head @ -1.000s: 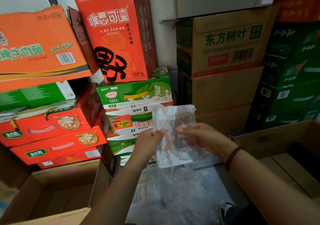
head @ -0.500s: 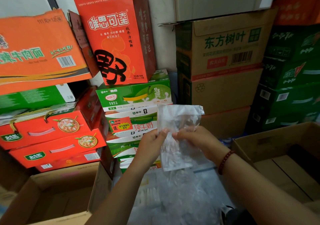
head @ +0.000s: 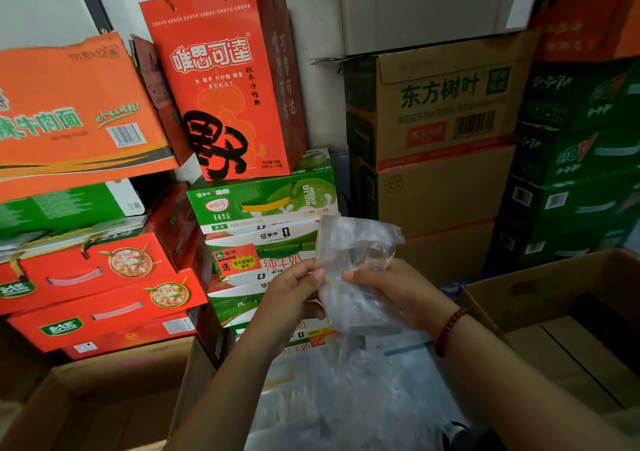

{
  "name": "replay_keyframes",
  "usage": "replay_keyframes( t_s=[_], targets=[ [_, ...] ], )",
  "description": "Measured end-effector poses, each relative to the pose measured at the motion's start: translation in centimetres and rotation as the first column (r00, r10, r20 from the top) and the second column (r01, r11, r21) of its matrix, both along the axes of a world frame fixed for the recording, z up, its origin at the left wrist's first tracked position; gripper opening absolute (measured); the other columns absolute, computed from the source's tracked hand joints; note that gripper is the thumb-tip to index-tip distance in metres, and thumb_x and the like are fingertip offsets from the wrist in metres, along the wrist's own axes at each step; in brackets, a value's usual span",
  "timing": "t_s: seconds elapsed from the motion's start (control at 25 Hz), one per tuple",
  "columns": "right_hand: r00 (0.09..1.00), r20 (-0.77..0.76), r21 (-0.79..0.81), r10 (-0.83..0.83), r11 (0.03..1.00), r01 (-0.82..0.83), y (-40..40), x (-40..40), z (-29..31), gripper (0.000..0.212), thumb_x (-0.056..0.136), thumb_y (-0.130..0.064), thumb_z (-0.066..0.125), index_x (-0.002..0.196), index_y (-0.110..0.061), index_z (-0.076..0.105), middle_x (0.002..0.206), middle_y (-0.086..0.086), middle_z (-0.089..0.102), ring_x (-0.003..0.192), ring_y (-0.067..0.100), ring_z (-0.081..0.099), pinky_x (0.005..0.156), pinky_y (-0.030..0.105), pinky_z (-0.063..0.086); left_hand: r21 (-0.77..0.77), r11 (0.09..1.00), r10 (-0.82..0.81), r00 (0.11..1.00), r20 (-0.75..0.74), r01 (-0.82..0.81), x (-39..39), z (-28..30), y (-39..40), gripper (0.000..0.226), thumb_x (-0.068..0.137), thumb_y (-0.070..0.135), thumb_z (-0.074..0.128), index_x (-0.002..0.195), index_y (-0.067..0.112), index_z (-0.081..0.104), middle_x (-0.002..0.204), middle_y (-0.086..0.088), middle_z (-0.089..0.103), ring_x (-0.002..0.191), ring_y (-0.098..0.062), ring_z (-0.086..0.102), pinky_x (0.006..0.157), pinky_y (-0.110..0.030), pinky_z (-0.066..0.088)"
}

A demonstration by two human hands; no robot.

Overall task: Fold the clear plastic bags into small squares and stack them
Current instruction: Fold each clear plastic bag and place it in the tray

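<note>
Stacked drink cartons (head: 266,204) filled the background, with a loose heap of clear plastic (head: 349,391) lying below the hands. A clear plastic bag (head: 353,270), crinkled and partly folded, hung upright in mid-air, its long axis vertical. The left hand (head: 294,291) pinched its left edge; the right hand (head: 391,287) gripped its right side, both equally near.

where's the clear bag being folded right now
In the head view the clear plastic bag is mid-frame, held up between the left hand and right hand, before the green milk cartons.
</note>
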State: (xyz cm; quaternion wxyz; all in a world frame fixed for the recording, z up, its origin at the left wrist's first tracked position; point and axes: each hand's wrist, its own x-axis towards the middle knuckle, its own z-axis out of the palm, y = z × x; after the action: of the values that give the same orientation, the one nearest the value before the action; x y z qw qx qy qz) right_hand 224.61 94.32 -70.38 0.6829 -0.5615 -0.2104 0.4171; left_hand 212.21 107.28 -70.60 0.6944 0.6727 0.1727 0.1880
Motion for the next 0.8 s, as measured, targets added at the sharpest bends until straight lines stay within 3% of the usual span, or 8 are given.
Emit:
replay_keyframes(
  t_s=[0.08,0.24,0.36,0.44,0.52,0.6,0.68,0.8],
  targets=[
    [1.000,0.029,-0.021,-0.008,1.000,0.008,0.1,0.0,0.0,0.021,0.083,-0.006,0.068,0.104,-0.003,0.068,0.098,0.016,0.072,0.092,0.030,0.070,0.085,0.042,0.056,-0.102,0.995,-0.013,0.999,0.041,0.017,0.1,0.2,-0.1,0.021,0.087,0.013,0.054,0.099,0.015,0.071,0.091,-0.012,0.071,0.081,-0.026,0.064,0.069,-0.040,0.054],
    [0.997,0.065,-0.010,-0.045,0.999,0.046,0.0,0.0,0.3,0.009,0.085,-0.007,0.065,0.094,-0.006,0.068,0.087,0.012,0.071,0.076,0.021,0.068,0.069,0.029,0.057,-0.262,0.965,0.036,0.993,0.115,-0.005,0.4,0.5,-0.1,0.019,0.081,0.008,0.053,0.092,0.003,0.068,0.083,-0.012,0.069,0.068,-0.017,0.065,0.054,-0.025,0.052],
    [0.999,0.030,-0.011,0.019,1.000,-0.019,-0.4,0.5,0.6,0.035,0.075,-0.020,0.073,0.105,-0.003,0.068,0.090,0.011,0.070,0.080,0.021,0.066,0.072,0.030,0.055,-0.369,0.928,0.107,0.983,0.152,-0.044,0.4,0.9,-0.2,0.026,0.093,0.006,0.040,0.086,-0.001,0.063,0.074,-0.012,0.067,0.061,-0.017,0.064,0.049,-0.024,0.052],
    [0.998,0.047,-0.002,0.044,0.999,-0.044,-0.8,0.9,1.0,0.039,0.073,-0.024,0.073,0.107,-0.007,0.068,0.084,0.004,0.071,0.072,0.013,0.067,0.062,0.025,0.053,-0.419,0.905,0.151,0.973,0.172,-0.067,0.1,1.4,-0.1,0.035,0.096,0.013,0.038,0.082,-0.002,0.066,0.072,-0.011,0.069,0.060,-0.017,0.064,0.048,-0.024,0.052],
    [0.993,0.114,-0.004,0.034,0.999,-0.033,-1.4,1.6,1.2,0.032,0.082,-0.020,0.067,0.111,-0.006,0.066,0.083,0.004,0.068,0.064,0.009,0.063,0.056,0.022,0.049,-0.420,0.902,0.186,0.966,0.182,-0.094,0.0,1.8,0.0,0.045,0.098,0.019,0.039,0.073,0.003,0.073,0.072,-0.009,0.071,0.063,-0.016,0.067,0.052,-0.025,0.053],
    [0.987,0.156,0.000,0.025,1.000,-0.025,-1.8,2.3,1.4,0.023,0.089,-0.011,0.059,0.110,-0.007,0.067,0.087,0.012,0.065,0.066,0.013,0.058,0.060,0.023,0.048,-0.407,0.903,0.227,0.956,0.185,-0.136,-0.1,2.1,0.0,0.043,0.099,0.018,0.039,0.074,0.006,0.071,0.069,-0.006,0.072,0.062,-0.012,0.068,0.055,-0.023,0.055],
    [0.983,0.182,0.012,0.032,0.999,-0.035,-2.2,2.7,1.5,0.019,0.091,-0.006,0.054,0.102,-0.010,0.069,0.091,0.018,0.062,0.069,0.018,0.055,0.066,0.028,0.046,-0.352,0.923,0.230,0.957,0.179,-0.156,-0.3,2.1,0.1,0.034,0.100,0.015,0.040,0.081,0.007,0.066,0.068,-0.003,0.071,0.062,-0.011,0.068,0.054,-0.021,0.055],
    [0.988,0.151,0.039,0.016,0.999,-0.022,-2.5,2.9,2.1,0.028,0.092,0.003,0.046,0.086,-0.010,0.070,0.081,0.011,0.068,0.065,0.018,0.059,0.059,0.027,0.050,-0.196,0.966,0.197,0.973,0.121,-0.171,-0.6,1.8,0.4,0.030,0.096,0.011,0.045,0.075,0.006,0.066,0.070,-0.004,0.068,0.065,-0.011,0.065,0.053,-0.020,0.052]
  ],
)
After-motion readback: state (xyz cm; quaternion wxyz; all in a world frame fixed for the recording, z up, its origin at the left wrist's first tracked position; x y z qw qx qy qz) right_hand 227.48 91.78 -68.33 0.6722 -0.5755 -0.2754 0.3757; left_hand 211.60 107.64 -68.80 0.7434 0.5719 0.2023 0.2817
